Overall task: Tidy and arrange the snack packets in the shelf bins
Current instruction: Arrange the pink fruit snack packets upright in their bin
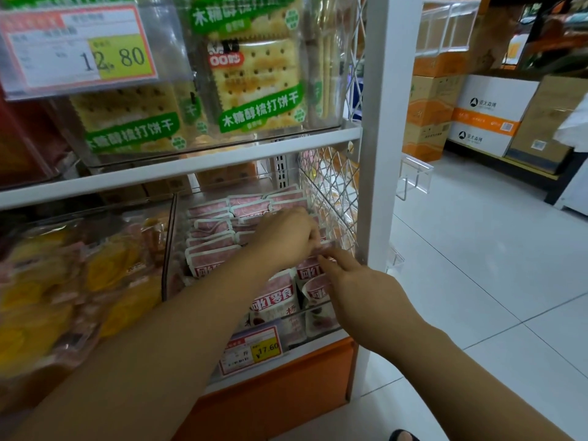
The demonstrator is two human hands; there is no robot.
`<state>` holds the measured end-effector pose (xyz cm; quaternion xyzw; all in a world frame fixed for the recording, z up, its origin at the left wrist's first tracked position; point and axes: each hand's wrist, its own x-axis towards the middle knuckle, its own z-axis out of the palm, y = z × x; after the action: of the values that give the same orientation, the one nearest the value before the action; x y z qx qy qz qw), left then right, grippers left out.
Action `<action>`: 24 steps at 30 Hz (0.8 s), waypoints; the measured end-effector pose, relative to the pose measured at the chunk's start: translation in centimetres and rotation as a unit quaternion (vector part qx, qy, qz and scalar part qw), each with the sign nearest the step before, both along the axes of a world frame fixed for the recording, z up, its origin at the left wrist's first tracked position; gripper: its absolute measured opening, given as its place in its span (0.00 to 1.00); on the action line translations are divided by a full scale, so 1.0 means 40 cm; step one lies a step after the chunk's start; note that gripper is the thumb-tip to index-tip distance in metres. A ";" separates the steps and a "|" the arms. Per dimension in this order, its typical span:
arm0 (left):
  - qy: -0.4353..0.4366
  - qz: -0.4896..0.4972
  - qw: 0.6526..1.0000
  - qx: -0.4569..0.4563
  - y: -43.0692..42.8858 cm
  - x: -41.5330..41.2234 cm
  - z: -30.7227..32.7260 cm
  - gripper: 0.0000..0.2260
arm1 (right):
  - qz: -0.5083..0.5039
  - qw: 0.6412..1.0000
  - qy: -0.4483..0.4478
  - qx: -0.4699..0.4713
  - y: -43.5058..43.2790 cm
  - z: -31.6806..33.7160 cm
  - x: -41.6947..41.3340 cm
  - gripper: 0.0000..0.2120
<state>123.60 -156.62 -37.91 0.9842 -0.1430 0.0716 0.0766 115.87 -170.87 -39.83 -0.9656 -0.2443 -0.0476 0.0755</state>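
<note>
In clear bin point(170, 243) at right end of lower shelf point(321, 343): pink snack packets point(213, 230) in rows; left hand point(286, 237) pinches one packet top, right hand point(359, 281), fingers straight, touches it. Likely mid-straightening; next: seat it upright, level with row.

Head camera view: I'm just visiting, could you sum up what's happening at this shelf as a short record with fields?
Place: shop shelf, lower-right clear bin
Contents: pink snack packets, mostly standing in rows
Left hand: fingers curled, pinching a packet top at the bin's right side
Right hand: straight fingers touching packets just in front of the left hand
Bin price tag: 17.60
Neighbouring bin: yellow packets
Shelf above: cracker packets
</note>
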 end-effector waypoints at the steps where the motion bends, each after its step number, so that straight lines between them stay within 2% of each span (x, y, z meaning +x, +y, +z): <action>1: -0.010 -0.008 0.999 -0.031 0.001 -0.009 -0.012 0.05 | -0.003 1.000 0.005 0.001 -0.001 0.001 -0.003 0.27; 6: 0.008 -0.058 0.985 -0.163 0.007 -0.060 -0.053 0.04 | 0.000 1.000 0.015 -0.004 -0.009 -0.005 -0.007 0.22; 11: 0.090 -0.135 0.976 -0.148 0.037 -0.092 -0.050 0.13 | -0.008 0.999 0.017 0.027 -0.019 -0.012 -0.002 0.21; 12: 0.100 -0.130 0.972 -0.167 0.045 -0.093 -0.042 0.14 | -0.016 0.999 0.007 0.048 -0.017 -0.013 -0.001 0.20; 14: 0.064 -0.087 0.977 -0.185 0.064 -0.080 -0.031 0.15 | -0.035 0.995 -0.013 0.096 -0.010 -0.013 0.000 0.20; 16: 0.016 -0.025 0.993 -0.115 0.077 -0.059 -0.035 0.18 | -0.041 0.994 -0.022 0.097 -0.003 -0.014 -0.001 0.25; 17: 0.021 0.004 0.998 -0.066 0.081 -0.050 -0.040 0.20 | -0.037 0.996 -0.025 0.080 0.000 -0.017 -0.001 0.27; 20: 0.098 0.041 0.994 0.035 0.071 -0.030 -0.057 0.24 | -0.024 0.998 -0.042 0.039 0.006 -0.020 0.000 0.28; 24: 0.152 -0.042 0.987 0.014 0.064 -0.010 -0.035 0.21 | -0.037 0.998 -0.036 0.036 0.006 -0.016 0.005 0.25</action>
<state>123.19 -154.08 -39.31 0.9776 -0.1723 -0.0844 0.0862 116.05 -170.61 -40.46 -0.9683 -0.2088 -0.0938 0.1000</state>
